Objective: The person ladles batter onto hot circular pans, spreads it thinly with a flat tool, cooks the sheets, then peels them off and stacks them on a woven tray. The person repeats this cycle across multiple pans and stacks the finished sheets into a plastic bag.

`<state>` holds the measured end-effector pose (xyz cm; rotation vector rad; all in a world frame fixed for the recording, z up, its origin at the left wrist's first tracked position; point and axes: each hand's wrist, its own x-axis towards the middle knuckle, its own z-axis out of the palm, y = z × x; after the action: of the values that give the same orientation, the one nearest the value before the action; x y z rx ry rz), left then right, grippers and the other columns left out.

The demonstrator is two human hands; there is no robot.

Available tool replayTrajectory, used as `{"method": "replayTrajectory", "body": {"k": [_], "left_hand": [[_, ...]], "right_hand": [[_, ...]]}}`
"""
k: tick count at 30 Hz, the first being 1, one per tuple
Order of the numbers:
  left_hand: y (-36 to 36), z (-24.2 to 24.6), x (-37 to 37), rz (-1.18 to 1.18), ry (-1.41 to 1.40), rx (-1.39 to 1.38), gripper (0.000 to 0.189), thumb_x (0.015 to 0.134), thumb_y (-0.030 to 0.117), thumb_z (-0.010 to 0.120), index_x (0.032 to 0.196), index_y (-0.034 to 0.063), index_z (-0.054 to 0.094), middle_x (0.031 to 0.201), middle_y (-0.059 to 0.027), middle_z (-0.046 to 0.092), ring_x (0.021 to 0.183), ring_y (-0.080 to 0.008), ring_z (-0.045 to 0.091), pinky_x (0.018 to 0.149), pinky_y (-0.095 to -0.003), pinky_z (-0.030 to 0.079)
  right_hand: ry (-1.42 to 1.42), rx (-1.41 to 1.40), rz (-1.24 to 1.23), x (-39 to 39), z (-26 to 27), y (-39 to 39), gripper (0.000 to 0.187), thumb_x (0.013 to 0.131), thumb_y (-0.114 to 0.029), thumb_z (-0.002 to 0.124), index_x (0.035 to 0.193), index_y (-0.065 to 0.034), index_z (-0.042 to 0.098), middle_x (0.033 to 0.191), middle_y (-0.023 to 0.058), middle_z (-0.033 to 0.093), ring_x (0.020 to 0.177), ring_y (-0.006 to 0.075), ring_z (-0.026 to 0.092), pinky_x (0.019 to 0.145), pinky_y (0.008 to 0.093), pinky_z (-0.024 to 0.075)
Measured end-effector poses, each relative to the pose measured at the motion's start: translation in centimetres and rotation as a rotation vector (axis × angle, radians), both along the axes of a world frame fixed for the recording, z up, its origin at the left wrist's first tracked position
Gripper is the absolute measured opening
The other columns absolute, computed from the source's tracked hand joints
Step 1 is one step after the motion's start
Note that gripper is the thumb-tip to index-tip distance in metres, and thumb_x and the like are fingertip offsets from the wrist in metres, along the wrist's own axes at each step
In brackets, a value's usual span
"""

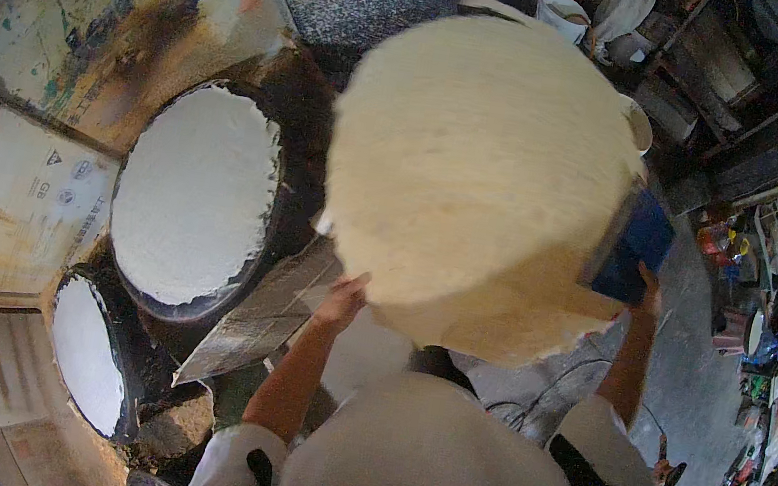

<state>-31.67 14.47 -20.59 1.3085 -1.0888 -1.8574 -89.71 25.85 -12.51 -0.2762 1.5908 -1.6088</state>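
My left hand (pixel 344 302) pinches the near left edge of a large, thin, round pale-yellow flatbread or crepe sheet (pixel 478 151). The sheet is spread out before me, a little blurred, and its lower right part is shaded and hangs in a fold. At the right, my right hand (pixel 647 291) grips a flat dark-blue board or scraper (pixel 634 242), which lies against the right edge of the sheet. To the left is a round griddle (pixel 191 202) covered with a white batter-like layer that has a ragged rim.
A second, smaller griddle with a white layer (pixel 89 353) sits at the lower left. Stained panels (pixel 40 206) stand behind the griddles. A slanted board (pixel 258 314) is beside my left forearm. White buckets (pixel 563 17) stand at the back, and cluttered goods (pixel 765 352) line the far right.
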Motion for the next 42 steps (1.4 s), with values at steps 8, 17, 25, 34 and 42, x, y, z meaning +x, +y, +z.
{"method": "replayTrajectory", "body": {"k": [8, 17, 25, 34, 42], "left_hand": [[-4.7, -4.2, -18.8, 0.133, 0.097, 0.245, 0.018, 0.078, 0.017, 0.066, 0.095, 0.0116, 0.062, 0.087, -0.0001, 0.062, 0.073, -0.0118, 0.055, 0.063, -0.0281, 0.044], [-4.2, -10.3, -18.8, 0.162, 0.125, 0.322, 0.021, 0.078, 0.014, 0.064, 0.096, 0.0034, 0.061, 0.087, -0.0043, 0.061, 0.082, -0.0138, 0.057, 0.070, -0.0269, 0.046], [0.4, -1.8, -7.7, 0.401, -0.796, -0.254, 0.051, 0.070, 0.018, 0.070, 0.116, 0.0086, 0.049, 0.117, -0.0158, 0.047, 0.107, -0.0343, 0.047, 0.090, -0.0421, 0.040], [37.4, 1.4, 17.4, 1.486, -1.542, 0.326, 0.046, 0.068, 0.011, 0.063, 0.112, 0.0065, 0.050, 0.119, -0.0145, 0.047, 0.112, -0.0320, 0.043, 0.095, -0.0390, 0.036], [81.6, -2.4, -17.9, 1.740, -0.988, 1.988, 0.047, 0.074, 0.025, 0.062, 0.115, 0.0053, 0.051, 0.117, -0.0167, 0.048, 0.114, -0.0329, 0.043, 0.094, -0.0416, 0.037]], "right_hand": [[0.072, 0.117, -0.048, -14.7, -9.2, 5.7, 0.048, 0.075, -0.025, 0.067, 0.115, -0.0019, 0.054, 0.106, 0.0091, 0.060, 0.094, 0.0240, 0.059, 0.083, 0.0374, 0.0487], [0.269, 0.728, -0.117, -15.0, -16.1, 2.2, 0.073, 0.063, -0.055, 0.069, 0.108, 0.0017, 0.057, 0.098, 0.0126, 0.061, 0.087, 0.0271, 0.059, 0.077, 0.0410, 0.0486], [1.498, 1.325, -0.167, -12.6, -17.0, -3.0, 0.082, 0.061, -0.051, 0.063, 0.121, -0.0012, 0.041, 0.118, 0.0163, 0.048, 0.100, 0.0344, 0.050, 0.080, 0.0444, 0.0448], [1.867, -0.122, 0.641, 26.7, -8.2, -23.4, 0.079, 0.072, -0.005, 0.057, 0.141, -0.0160, 0.019, 0.138, 0.0164, 0.032, 0.114, 0.0343, 0.044, 0.087, 0.0391, 0.0424], [1.500, -0.829, 2.397, 66.9, -12.3, -3.3, 0.057, 0.081, -0.017, 0.060, 0.134, -0.0166, 0.038, 0.080, 0.0143, 0.063, 0.066, 0.0226, 0.060, 0.054, 0.0363, 0.0458]]}}
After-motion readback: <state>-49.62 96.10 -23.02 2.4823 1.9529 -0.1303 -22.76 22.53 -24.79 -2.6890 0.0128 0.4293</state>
